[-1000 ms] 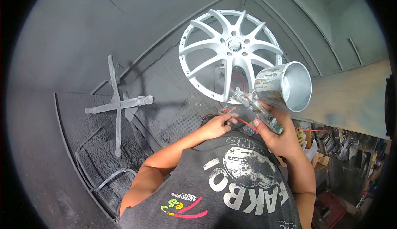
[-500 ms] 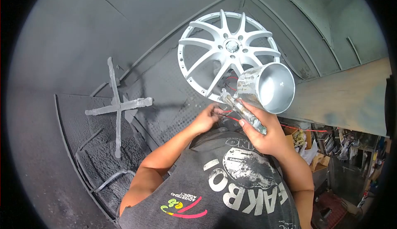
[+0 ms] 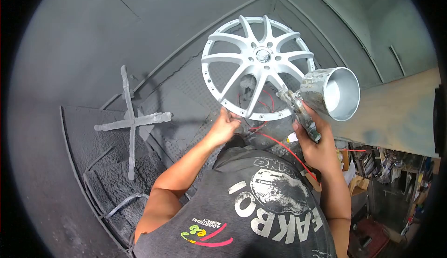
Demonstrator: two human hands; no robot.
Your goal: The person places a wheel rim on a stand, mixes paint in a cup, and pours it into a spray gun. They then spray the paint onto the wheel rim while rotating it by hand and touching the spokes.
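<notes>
A spray gun (image 3: 301,113) is gripped in my right hand (image 3: 319,139), its handle wrapped by my fingers and its nozzle end by the wheel's lower right edge. The silver-white cup (image 3: 342,92) on the gun tilts, with its open mouth toward me. In front of me sits a pale silver wheel rim (image 3: 226,57) with several spokes and a round center cap (image 3: 263,55). My left hand (image 3: 226,127) is closed at the wheel's lower left edge, fingertips partly hidden beneath it. A red hose (image 3: 288,151) runs below the wheel toward my right arm.
A paint-coated cross-shaped stand (image 3: 132,120) rises at left. Grey booth walls (image 3: 186,11) enclose the back. A long board (image 3: 396,109) lies at right, above shelves cluttered with supplies (image 3: 391,165). Dark, rough-surfaced material (image 3: 111,178) is at lower left.
My right hand has carried the spray gun right, away from the wheel's middle. My left hand has moved slightly left to the wheel's edge. The wheel has turned a little counterclockwise.
</notes>
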